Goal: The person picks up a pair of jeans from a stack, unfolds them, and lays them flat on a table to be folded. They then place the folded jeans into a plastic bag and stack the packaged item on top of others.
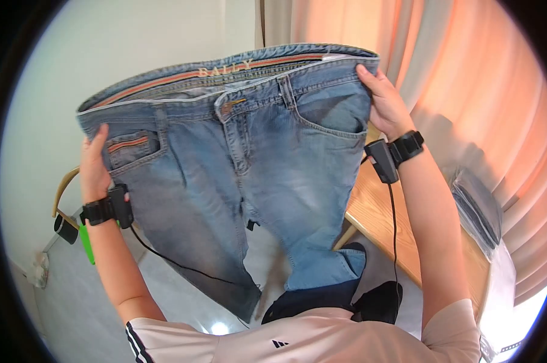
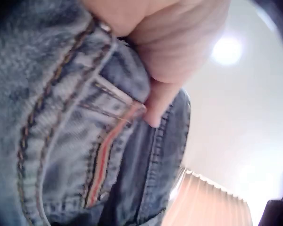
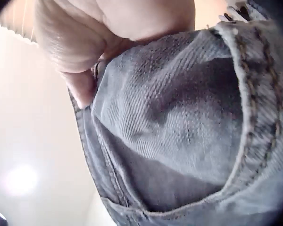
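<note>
Fingers [image 3: 80, 89] pinching jeans [image 3: 273, 183], gaping pocket [image 3: 179, 186], stitched seam [image 3: 255, 113]

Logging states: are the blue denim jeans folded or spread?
Spread: left hand and right hand hold opposite sides of the jeans, both front pockets showing.

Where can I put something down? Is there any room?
On the table, the bare wood between the jeans and the right forearm looks free, though a cable crosses in front. The floor between the left forearm and the white wall shows a bare patch too. It's crowded by the curtain, where a plastic-wrapped bundle takes up the table's edge.
</note>
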Motion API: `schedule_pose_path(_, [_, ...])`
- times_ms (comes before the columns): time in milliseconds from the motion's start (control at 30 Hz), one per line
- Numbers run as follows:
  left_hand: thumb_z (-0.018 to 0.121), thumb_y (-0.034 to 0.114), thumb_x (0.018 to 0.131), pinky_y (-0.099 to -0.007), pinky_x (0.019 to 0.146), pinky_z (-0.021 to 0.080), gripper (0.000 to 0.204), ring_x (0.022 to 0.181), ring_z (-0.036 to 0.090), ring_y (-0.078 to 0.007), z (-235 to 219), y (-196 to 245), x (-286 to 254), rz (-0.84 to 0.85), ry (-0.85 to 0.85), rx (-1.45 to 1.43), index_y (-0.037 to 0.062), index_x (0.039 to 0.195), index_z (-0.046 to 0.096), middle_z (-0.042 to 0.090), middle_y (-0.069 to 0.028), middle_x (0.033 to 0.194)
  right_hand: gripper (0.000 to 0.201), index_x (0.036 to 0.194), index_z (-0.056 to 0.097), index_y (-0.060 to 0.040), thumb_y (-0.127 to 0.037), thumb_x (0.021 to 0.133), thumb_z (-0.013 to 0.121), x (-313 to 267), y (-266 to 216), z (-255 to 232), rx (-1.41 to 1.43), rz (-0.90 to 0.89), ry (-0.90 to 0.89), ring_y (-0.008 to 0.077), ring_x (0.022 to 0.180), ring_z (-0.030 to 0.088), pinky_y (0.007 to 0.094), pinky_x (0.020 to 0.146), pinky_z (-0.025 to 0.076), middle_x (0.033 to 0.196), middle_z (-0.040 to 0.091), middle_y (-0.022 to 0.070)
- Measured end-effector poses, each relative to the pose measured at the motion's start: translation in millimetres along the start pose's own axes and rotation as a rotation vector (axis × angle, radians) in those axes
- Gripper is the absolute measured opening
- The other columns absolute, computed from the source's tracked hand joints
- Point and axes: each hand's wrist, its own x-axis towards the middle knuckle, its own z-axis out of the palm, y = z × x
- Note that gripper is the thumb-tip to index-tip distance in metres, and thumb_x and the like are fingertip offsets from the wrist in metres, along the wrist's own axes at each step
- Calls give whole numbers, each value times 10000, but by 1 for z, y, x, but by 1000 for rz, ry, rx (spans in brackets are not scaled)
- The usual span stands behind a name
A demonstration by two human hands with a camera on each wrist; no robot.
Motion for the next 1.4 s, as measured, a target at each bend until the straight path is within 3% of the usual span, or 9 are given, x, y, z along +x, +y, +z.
schedule_pose_path(133, [569, 145, 903, -338, 866, 474, 301, 1000, 588, -182, -23, -14, 23, 47, -253, -212, 20, 1175, 547, 614, -80, 1121, 300, 1199, 509, -32, -159, 931, 555, 12, -8, -7, 54, -5, -68, 157, 993, 596, 302, 905, 477, 1128, 611, 73])
schedule_pose_path(267, [587, 160, 900, -296, 867, 450, 333, 984, 582, -169, -10, -37, 43, 1, -29, 160, 11, 1193, 532, 614, -71, 1120, 282, 1161, 513, -1, -167, 935, 549, 37, 30, -4, -149, 66, 66, 154, 990, 589, 305, 904, 475, 1100, 614, 82])
schedule_pose_path(600, [628, 210, 870, -327, 800, 481, 329, 941, 587, -185, 18, -44, 28, -62, 200, 123, 5, 1119, 562, 610, -75, 1067, 278, 1141, 515, -10, -186, 929, 558, 56, 55, -2, -44, 25, 53, 181, 970, 590, 336, 889, 471, 1086, 619, 89])
schedule_pose_path(767, [616, 230, 853, -337, 781, 476, 379, 898, 576, -219, 32, -57, 25, -172, 221, 389, -32, 1112, 527, 600, -140, 1018, 299, 1172, 483, 15, -148, 926, 532, 41, 73, 26, -91, 302, 455, 247, 1025, 562, 393, 891, 466, 1127, 587, 127])
schedule_pose_path(933, [558, 164, 865, -325, 753, 472, 240, 850, 574, -183, 101, -1, -14, -219, 141, 184, -24, 1013, 560, 615, -96, 939, 285, 1134, 502, 31, -146, 913, 535, 16, 84, 37, -38, 156, 562, 216, 974, 538, 351, 881, 420, 1088, 589, 118])
schedule_pose_path(1067, [538, 128, 872, -326, 704, 473, 199, 807, 571, -145, 167, -41, -45, -50, -66, 130, -28, 987, 578, 630, -71, 902, 269, 1124, 500, 28, -166, 938, 513, -14, 91, 74, -20, 104, 557, 190, 979, 531, 320, 882, 419, 1078, 591, 115])
schedule_pose_path(1200, [578, 156, 862, -403, 660, 477, 243, 732, 632, -323, 231, -41, -101, 238, -205, 448, -68, 956, 555, 637, -207, 811, 253, 1108, 506, 21, -159, 931, 523, -51, 83, 111, -179, 109, 416, 153, 895, 532, 284, 814, 428, 999, 596, 85])
schedule_pose_path(1300, [577, 168, 862, -489, 641, 455, 250, 776, 582, -472, 249, -44, -121, 150, -269, 515, -76, 902, 541, 593, -302, 786, 212, 1058, 507, 21, -143, 927, 534, -69, 86, 115, -286, 32, 353, 96, 788, 487, 259, 721, 418, 875, 564, 41])
schedule_pose_path(1400, [565, 152, 868, -496, 646, 457, 242, 768, 586, -468, 248, -43, -127, 109, -355, 613, -73, 950, 532, 596, -297, 780, 151, 1007, 523, 9, -122, 933, 523, -77, 77, 100, -230, 175, 355, 83, 736, 459, 251, 677, 406, 839, 547, 25])
